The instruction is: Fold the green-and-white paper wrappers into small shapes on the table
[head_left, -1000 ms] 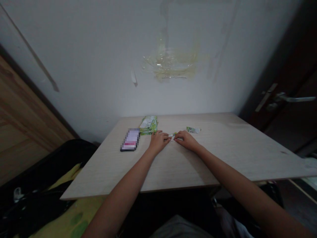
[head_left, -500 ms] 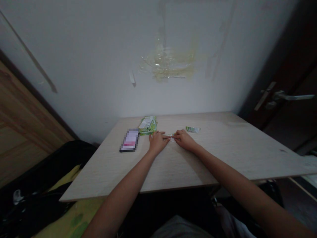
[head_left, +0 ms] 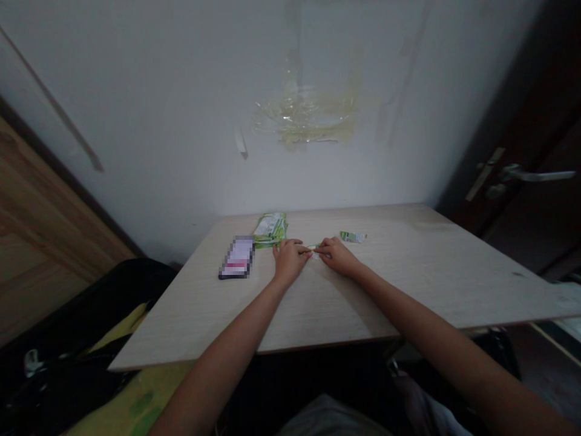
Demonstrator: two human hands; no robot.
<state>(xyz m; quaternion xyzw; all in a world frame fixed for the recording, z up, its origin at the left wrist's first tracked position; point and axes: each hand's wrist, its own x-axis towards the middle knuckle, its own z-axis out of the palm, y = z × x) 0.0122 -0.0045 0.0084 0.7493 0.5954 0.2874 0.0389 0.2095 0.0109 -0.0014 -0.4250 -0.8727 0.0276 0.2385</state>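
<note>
Near the middle of the table [head_left: 308, 315], a small white and green packet [head_left: 315, 255] lies between my two hands. My left hand [head_left: 290, 257] is closed at its left end, thumb and index finger pressed together on it. From the other side, my right hand [head_left: 336, 255] grips its right end with bent fingers. Most of the packet is covered by my fingertips. A flat green and white sachet [head_left: 353, 237] lies just beyond my right hand. Behind my left hand is a stack of green and white packets [head_left: 271, 229].
A phone [head_left: 237, 257] with a blurred screen lies left of my left hand. The wall [head_left: 190, 121] rises at the table's back edge, with peeling clear tape [head_left: 313, 118] on it. A dark door with a metal handle [head_left: 540, 177] is at the right.
Both hands stay at almost the same spot on the small packet, with only slight finger movement. The view has shifted very slightly.
</note>
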